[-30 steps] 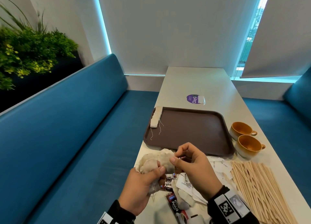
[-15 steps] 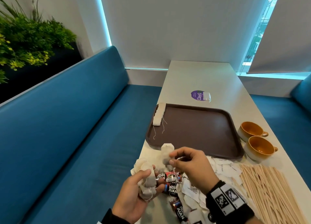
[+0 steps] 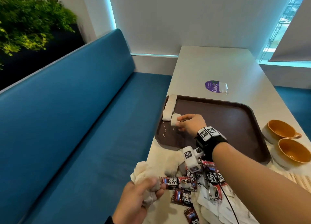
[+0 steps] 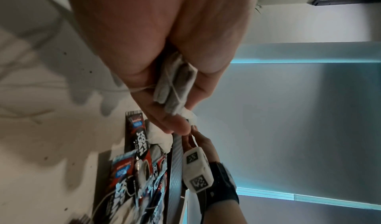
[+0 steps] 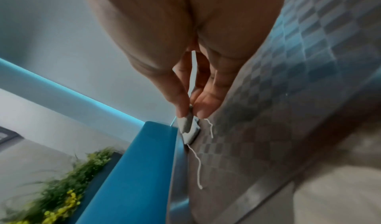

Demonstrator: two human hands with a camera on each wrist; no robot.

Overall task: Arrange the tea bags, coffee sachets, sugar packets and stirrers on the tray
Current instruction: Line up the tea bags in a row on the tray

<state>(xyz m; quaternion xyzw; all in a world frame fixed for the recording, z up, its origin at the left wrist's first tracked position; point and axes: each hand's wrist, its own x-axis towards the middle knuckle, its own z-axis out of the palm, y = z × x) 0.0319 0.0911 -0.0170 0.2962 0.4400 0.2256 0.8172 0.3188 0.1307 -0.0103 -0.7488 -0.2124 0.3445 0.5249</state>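
Note:
A brown tray (image 3: pixel 235 121) lies on the white table. A row of tea bags (image 3: pixel 169 109) runs along its left rim. My right hand (image 3: pixel 180 122) reaches over the tray and pinches one tea bag (image 3: pixel 175 119) beside the near end of that row; in the right wrist view the pinched tea bag (image 5: pixel 188 128) touches the tray floor (image 5: pixel 268 129). My left hand (image 3: pixel 144 195) stays near the table's front left edge, gripping a bunch of tea bags (image 4: pixel 175 87). Red coffee sachets (image 3: pixel 178 183) and white sugar packets (image 3: pixel 217 205) lie in a heap beside it.
Two orange cups (image 3: pixel 284 143) stand right of the tray, with wooden stirrers (image 3: pixel 296 178) partly hidden behind my right forearm. A purple sticker (image 3: pixel 212 86) and a lone tea bag (image 3: pixel 223 87) sit beyond the tray. A blue bench (image 3: pixel 75 122) runs along the left.
My right hand pulled one tea bag from the bunch and carried it forward onto the tray, next to the row. The left hand stayed near the heap with its bunch.

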